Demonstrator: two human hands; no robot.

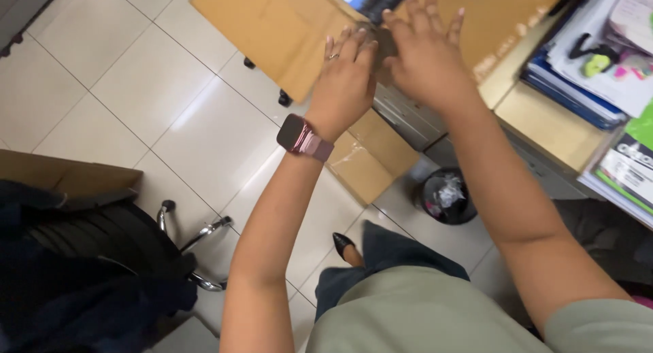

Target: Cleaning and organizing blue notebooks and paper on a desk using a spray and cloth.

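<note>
My left hand (345, 77), with a ring and a pink smartwatch (303, 137) on the wrist, reaches forward with its fingers stretched flat. Its fingertips touch a small dark grey object (385, 43) lying on a large brown cardboard sheet (272, 26). My right hand (427, 54) lies palm down just right of that object, fingers spread over the cardboard and thumb at the object's top. Neither hand curls around anything. Most of the grey object is hidden between the hands.
A smaller taped cardboard box (371, 156) sits on the tiled floor below the hands, with a black waste bin (447, 196) beside it. Stacked folders and papers (592, 67) fill the desk at right. A dark office chair (102, 258) stands at left.
</note>
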